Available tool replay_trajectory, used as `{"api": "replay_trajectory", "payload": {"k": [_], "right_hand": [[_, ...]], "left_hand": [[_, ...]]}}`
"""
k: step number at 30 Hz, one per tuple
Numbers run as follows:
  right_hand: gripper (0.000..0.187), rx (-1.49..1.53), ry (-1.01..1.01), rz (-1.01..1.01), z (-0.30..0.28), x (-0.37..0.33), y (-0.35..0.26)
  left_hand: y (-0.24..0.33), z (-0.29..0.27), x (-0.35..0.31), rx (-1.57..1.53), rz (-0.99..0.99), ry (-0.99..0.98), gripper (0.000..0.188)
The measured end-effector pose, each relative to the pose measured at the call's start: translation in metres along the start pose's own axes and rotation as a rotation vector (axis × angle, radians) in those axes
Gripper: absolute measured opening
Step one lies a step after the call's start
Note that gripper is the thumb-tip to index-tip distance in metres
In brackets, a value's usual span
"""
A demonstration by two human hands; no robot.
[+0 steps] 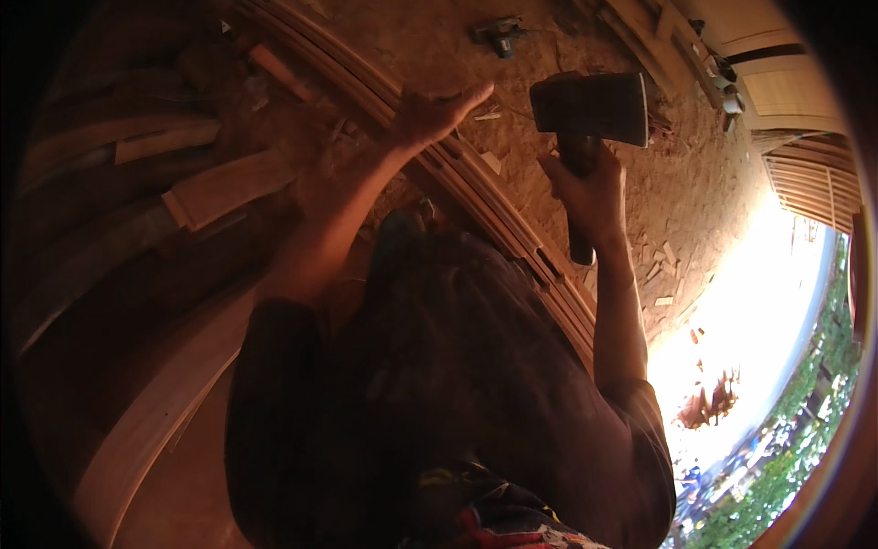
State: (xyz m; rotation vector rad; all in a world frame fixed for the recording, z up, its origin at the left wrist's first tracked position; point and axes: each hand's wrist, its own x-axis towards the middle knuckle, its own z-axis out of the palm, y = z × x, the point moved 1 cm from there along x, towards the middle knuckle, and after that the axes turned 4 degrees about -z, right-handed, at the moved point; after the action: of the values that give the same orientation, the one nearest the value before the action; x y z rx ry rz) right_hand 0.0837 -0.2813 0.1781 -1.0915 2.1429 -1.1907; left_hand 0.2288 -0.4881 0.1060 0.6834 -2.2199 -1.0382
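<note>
In my right hand (593,188) is a mallet (590,105), its dark blocky head raised above the floor. My fingers wrap round the handle, which hangs down below the fist. My left hand (434,117) is over a bundle of long wooden strips (494,206), with a finger stretched out to the right. Whether its palm presses on the wood I cannot tell. The strips run diagonally from the upper left to below my right forearm. Dark slots show along their upper faces.
Boards (229,188) lie in shadow on the left. A small power tool (503,37) rests on the brown floor (677,192) at the far side, among scattered wood chips. More planks (645,41) lean at the upper right. Bright sunlight enters on the right.
</note>
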Motion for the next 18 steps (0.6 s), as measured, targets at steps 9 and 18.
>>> {"api": "replay_trajectory", "payload": {"k": [9,18], "right_hand": [[0.040,-0.011,-0.027,0.004,0.003,-0.001,0.006],[0.020,-0.074,-0.018,-0.366,0.015,0.023,-0.050]], "left_hand": [[-0.010,0.005,-0.004,-0.177,-0.243,-0.127,0.035],[-0.011,0.010,-0.011,-0.038,-0.106,-0.173,0.019]]}}
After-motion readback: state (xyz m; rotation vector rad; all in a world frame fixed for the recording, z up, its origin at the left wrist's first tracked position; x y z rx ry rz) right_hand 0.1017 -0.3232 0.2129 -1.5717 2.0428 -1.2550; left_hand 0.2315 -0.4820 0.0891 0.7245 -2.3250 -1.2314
